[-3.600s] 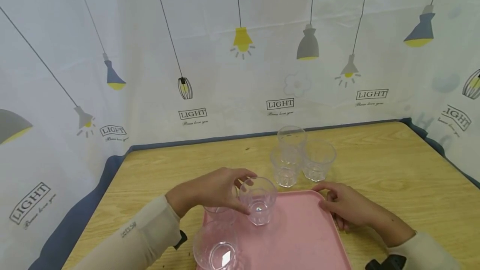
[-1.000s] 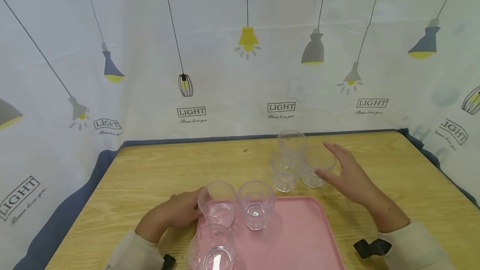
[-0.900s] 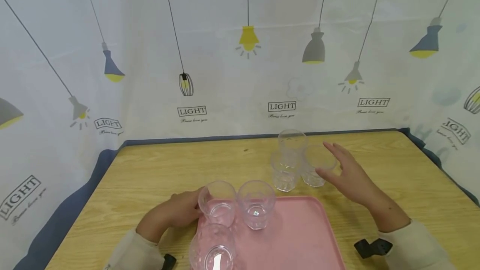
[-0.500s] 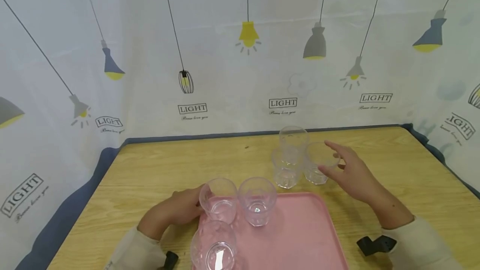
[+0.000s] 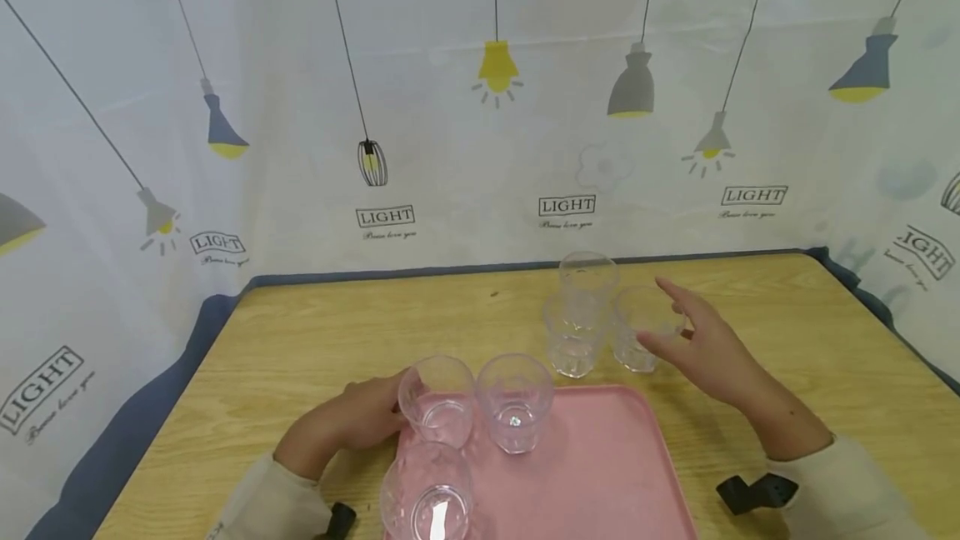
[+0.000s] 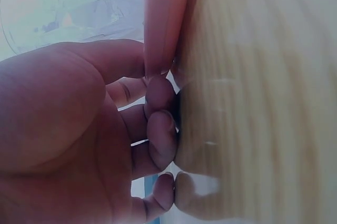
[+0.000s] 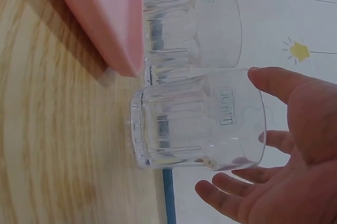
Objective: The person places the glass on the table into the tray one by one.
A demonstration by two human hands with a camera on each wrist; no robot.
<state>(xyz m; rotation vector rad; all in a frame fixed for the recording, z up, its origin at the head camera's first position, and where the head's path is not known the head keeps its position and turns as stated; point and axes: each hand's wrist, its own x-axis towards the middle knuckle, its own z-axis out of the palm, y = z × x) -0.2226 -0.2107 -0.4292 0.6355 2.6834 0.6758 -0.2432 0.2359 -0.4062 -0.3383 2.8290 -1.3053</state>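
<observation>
My right hand [image 5: 705,352] reaches round the rim of a clear tumbler [image 5: 634,350] behind the pink tray's right corner. In the right wrist view the thumb lies at one side of this tumbler [image 7: 189,121] and the fingers curl at the other. My left hand [image 5: 360,415] holds the left edge of the pink tray [image 5: 585,473]; in the left wrist view the thumb meets the tray's rim [image 6: 163,23] and the fingers curl by its corner. On the tray stand clear tumblers: one at back left [image 5: 438,407], a second tumbler [image 5: 516,407] beside it, a third tumbler [image 5: 427,494] nearer me.
Two more clear tumblers, a nearer tumbler [image 5: 573,344] and a farther tumbler [image 5: 588,273], stand upright on the wooden table [image 5: 360,315], left of the right hand. A white curtain [image 5: 465,232] printed with lamps borders the table's back and sides.
Earlier the left hand held a tumbler on the tray; it has since let go and moved to the tray's left edge. The right hand left the tray for a tumbler, which has shifted slightly right.
</observation>
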